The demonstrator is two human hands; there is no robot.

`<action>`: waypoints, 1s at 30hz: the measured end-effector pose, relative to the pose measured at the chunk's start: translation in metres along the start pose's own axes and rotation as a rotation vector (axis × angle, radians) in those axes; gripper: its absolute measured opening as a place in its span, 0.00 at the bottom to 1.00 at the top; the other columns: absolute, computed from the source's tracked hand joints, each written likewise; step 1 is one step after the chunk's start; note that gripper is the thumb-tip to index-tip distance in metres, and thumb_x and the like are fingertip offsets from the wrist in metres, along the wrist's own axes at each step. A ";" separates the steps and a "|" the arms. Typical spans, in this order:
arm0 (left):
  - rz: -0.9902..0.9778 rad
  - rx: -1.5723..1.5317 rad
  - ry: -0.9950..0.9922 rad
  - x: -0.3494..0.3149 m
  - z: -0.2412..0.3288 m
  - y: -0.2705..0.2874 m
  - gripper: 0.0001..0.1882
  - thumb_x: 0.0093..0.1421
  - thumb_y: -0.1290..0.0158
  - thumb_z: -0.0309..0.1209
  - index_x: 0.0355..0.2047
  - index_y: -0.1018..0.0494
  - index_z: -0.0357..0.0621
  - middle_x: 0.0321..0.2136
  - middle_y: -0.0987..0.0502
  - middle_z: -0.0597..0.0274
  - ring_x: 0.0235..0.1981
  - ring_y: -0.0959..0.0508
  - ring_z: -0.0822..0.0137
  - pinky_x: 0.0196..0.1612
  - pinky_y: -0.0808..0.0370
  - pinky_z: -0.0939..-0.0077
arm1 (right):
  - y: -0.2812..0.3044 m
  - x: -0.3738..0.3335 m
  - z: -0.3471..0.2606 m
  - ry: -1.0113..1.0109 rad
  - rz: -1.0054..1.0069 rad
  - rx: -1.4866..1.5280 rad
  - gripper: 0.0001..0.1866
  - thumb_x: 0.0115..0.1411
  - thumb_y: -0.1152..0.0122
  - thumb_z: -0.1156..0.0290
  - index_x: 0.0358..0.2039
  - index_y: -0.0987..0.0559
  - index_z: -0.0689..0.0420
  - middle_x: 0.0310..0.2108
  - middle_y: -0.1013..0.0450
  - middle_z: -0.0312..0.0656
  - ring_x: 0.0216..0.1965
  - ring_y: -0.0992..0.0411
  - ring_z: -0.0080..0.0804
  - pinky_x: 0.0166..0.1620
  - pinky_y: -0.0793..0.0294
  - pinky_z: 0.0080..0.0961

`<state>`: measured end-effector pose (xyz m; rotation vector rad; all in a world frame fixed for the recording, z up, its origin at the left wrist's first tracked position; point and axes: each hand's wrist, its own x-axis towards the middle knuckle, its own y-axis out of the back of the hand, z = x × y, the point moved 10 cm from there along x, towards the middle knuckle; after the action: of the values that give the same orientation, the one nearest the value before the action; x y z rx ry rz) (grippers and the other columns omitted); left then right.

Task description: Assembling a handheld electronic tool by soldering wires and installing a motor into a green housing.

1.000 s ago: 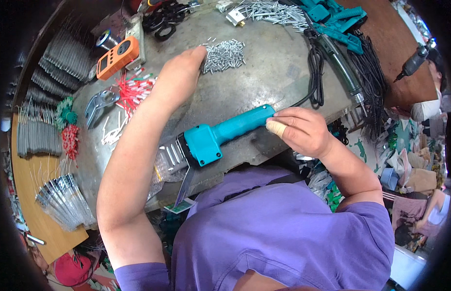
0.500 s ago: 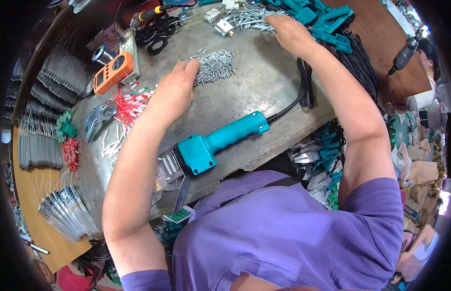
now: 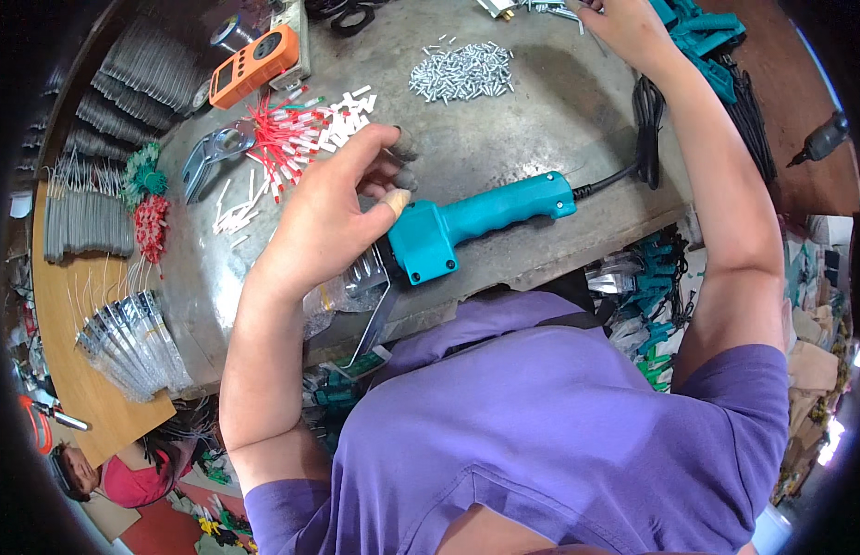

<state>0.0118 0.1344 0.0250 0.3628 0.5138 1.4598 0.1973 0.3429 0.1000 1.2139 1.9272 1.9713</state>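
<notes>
A teal corded power tool (image 3: 504,211) lies on the metal-topped bench in front of me, its blocky head to the left and a flat metal piece jutting toward me. Over that head hovers my left hand (image 3: 333,208), its thumb and curled fingers apart with nothing visible between them; the thumb wears a yellowish finger cover. My right hand (image 3: 626,32) reaches to the far edge of view, at a partly cut-off pile of long screws (image 3: 546,6). Its fingertips are pinched together beside the screws; what they hold is hidden. A heap of short screws (image 3: 462,72) lies between the hands.
Red-and-white wire pieces (image 3: 287,139), metal pliers (image 3: 213,157) and an orange meter (image 3: 254,67) lie left. Bundled metal strips (image 3: 134,347) sit on the wooden ledge. Teal housings (image 3: 703,37) and black cable (image 3: 649,129) are right. A dark screwdriver-like tool (image 3: 821,139) hangs far right.
My left hand has moved from beside the short screws back toward me, over the teal tool's head, and its fingers have spread. The right hand stays at the long screws. The view has shifted.
</notes>
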 end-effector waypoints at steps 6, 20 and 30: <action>-0.014 -0.036 -0.027 -0.001 0.003 -0.004 0.24 0.54 0.43 0.20 0.52 0.34 0.36 0.39 0.26 0.61 0.42 0.26 0.71 0.45 0.28 0.76 | 0.019 -0.033 -0.073 0.056 0.060 0.466 0.12 0.54 0.41 0.80 0.40 0.25 0.61 0.29 0.29 0.44 0.31 0.29 0.34 0.37 0.29 0.25; 0.044 -0.038 -0.108 -0.003 0.037 -0.005 0.22 0.56 0.41 0.25 0.49 0.34 0.33 0.39 0.23 0.54 0.41 0.21 0.66 0.45 0.23 0.72 | -0.021 -0.074 -0.121 -0.219 -0.176 1.266 0.31 0.53 0.41 0.82 0.58 0.37 0.58 0.33 0.30 0.36 0.35 0.32 0.18 0.38 0.32 0.16; 0.214 -0.318 -0.387 0.015 0.085 -0.012 0.18 0.58 0.44 0.21 0.48 0.36 0.38 0.38 0.24 0.58 0.39 0.23 0.73 0.44 0.26 0.78 | -0.019 -0.079 -0.118 -0.182 -0.022 1.368 0.28 0.51 0.44 0.87 0.55 0.33 0.60 0.35 0.30 0.37 0.38 0.30 0.22 0.44 0.26 0.20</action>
<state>0.0682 0.1547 0.0887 0.4425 -0.0717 1.5981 0.1702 0.2063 0.0647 1.3834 3.1295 0.2302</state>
